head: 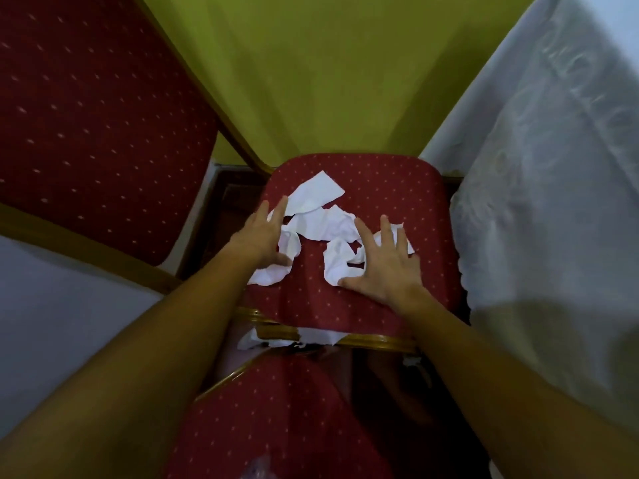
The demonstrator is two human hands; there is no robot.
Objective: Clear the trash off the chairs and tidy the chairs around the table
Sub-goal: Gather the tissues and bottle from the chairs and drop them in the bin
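A red dotted chair seat (pixel 380 191) with a gold frame lies below me. Several crumpled white paper pieces (pixel 325 224) are scattered over its middle. My left hand (pixel 264 235) rests flat on the left pieces, fingers spread. My right hand (pixel 387 267) lies flat on the right pieces, fingers apart, thumb touching a crumpled scrap (pixel 337 264). Neither hand grips anything. More white paper (pixel 313 337) pokes out under the seat's near edge.
The chair's backrest (pixel 276 416) is right below me, with something clear and crinkly at its bottom edge. Another red chair (pixel 86 115) stands at the left. A white tablecloth (pixel 553 184) hangs at the right. A yellow-green cloth (pixel 328 81) hangs beyond the seat.
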